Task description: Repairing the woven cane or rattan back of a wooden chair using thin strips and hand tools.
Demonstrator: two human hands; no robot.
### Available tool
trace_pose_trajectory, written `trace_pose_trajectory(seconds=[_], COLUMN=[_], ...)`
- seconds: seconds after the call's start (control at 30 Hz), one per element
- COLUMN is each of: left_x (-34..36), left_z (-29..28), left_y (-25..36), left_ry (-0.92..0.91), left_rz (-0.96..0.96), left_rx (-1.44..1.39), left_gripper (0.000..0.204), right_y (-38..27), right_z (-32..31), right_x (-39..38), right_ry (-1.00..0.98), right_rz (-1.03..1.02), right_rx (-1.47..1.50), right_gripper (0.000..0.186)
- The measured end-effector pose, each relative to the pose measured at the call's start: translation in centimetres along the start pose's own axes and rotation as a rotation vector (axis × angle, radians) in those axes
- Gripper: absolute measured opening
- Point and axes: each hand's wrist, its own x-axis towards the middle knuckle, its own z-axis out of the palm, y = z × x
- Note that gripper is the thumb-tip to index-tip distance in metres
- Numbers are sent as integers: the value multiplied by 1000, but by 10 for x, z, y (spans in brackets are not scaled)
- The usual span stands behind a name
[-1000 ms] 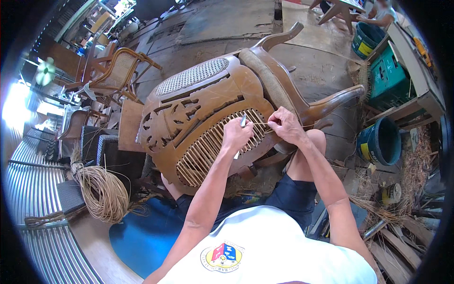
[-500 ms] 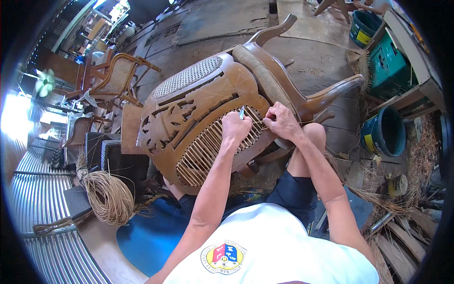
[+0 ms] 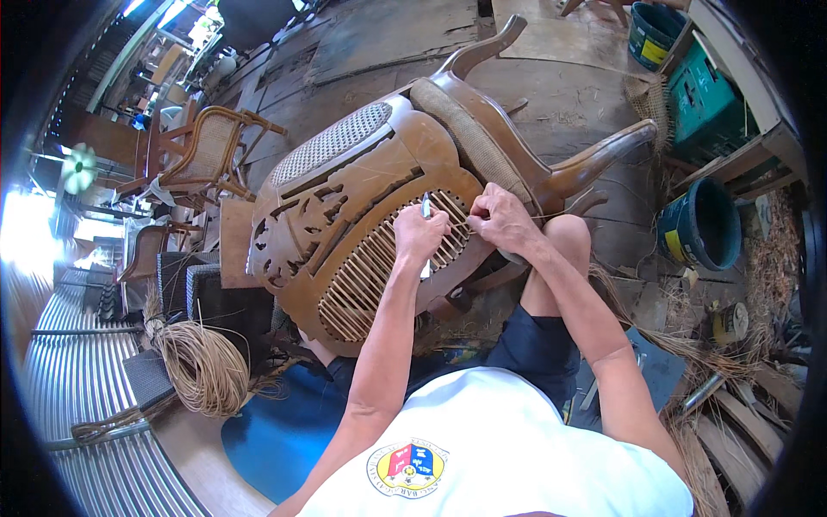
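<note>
A carved wooden chair (image 3: 379,185) lies tipped over in front of me, its curved legs pointing to the upper right. Strands of pale cane (image 3: 357,297) run in parallel rows across the oval opening on its near side. Over that opening, my left hand (image 3: 419,234) is closed around a slim tool with a bluish-white end (image 3: 425,205); its exact kind is unclear. Just to the right, my right hand (image 3: 505,221) pinches a thin cane strand at the opening's upper right end. Finished woven cane (image 3: 332,146) fills the chair's far panel.
A coil of cane (image 3: 207,366) hangs at the left beside dark woven seats (image 3: 211,297). Other cane chairs (image 3: 207,159) stand farther back. Dark buckets (image 3: 699,226) and a green crate (image 3: 706,99) sit at the right, near scattered cane scraps (image 3: 767,267) on the floor.
My left hand and its slim tool have shifted slightly left. The right hand has moved a little left too, still pinching beside the opening. The whole view has shifted slightly.
</note>
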Motion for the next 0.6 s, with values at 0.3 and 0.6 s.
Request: trace_pose_trajectory(seconds=[0.3,0.6], left_x=[-24,-41], left_z=[5,28], left_y=[-11,-27], left_ry=[-82,191], left_rz=[317,468], left_rx=[250,177], left_gripper=[25,20], right_y=[1,-9], right_z=[1,1], right_x=[-4,-10], right_ry=[-27,-39], right_rz=[5,-68], right_rx=[-24,-44], right_gripper=[17,15])
